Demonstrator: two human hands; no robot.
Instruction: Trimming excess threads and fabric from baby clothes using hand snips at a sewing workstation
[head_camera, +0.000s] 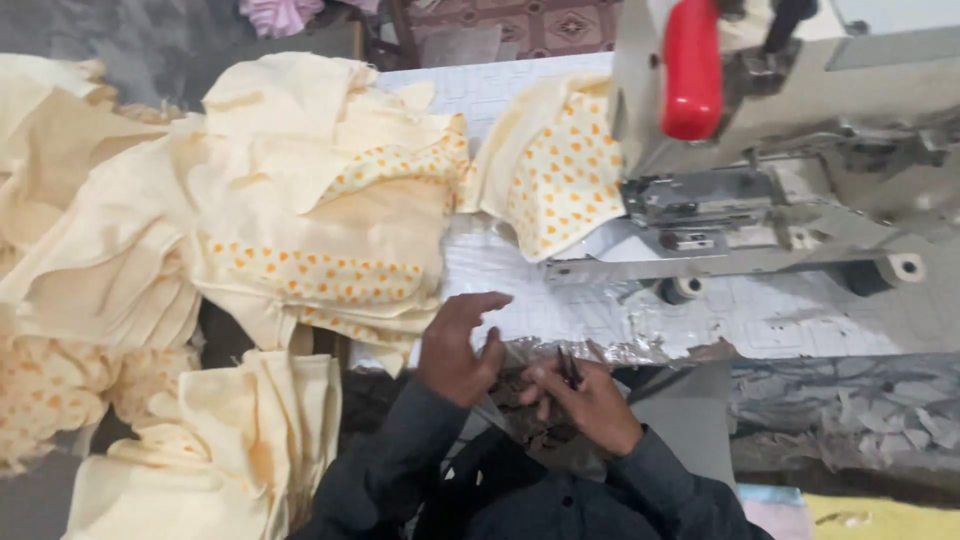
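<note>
My left hand (458, 345) rests at the near edge of the white sewing table (600, 310), fingers spread and slightly curled, holding nothing that I can see. My right hand (585, 395) is closed around a small dark tool (570, 368), likely thread snips, just below the table edge and close to the left hand. A piece of pale yellow cloth with orange dots (560, 175) lies under the head of the sewing machine (780, 140). A heap of the same yellow garments (300, 200) lies left of my hands.
More yellow pieces (230, 450) are stacked at lower left, and dotted ones (50, 390) at far left. The machine has a red knob (692, 65). Grey fabric scraps (850, 410) lie under the table at right.
</note>
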